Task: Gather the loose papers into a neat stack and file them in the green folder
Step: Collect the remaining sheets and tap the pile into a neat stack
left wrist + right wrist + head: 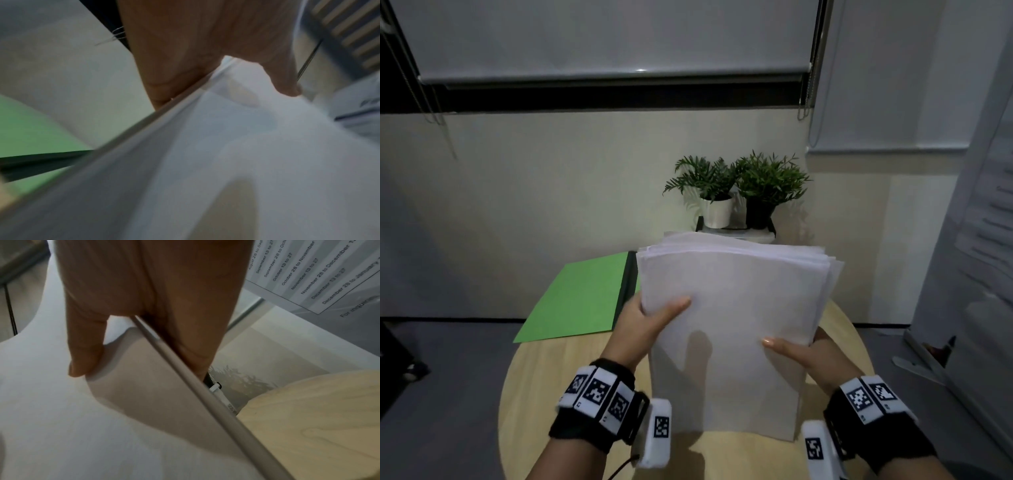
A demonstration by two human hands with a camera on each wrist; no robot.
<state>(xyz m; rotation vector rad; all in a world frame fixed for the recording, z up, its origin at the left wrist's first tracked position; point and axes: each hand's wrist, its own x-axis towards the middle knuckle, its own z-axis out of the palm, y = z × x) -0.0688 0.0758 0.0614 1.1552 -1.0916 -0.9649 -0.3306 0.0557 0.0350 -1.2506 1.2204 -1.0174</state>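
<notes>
The stack of papers is held on edge on the table just right of the green folder, pinched by the left hand and right hand. Squaring is judged under way (top edges still fanned); tapping is called for next.

Left grip and right grip clamped thumbs-forward, fingers behind, forearms angled inward, wrists banded

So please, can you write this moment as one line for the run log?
left hand: grips paper stack | right hand: grips same stack | stack: upright on table, top edges uneven | green folder: closed, flat, left of stack
</notes>
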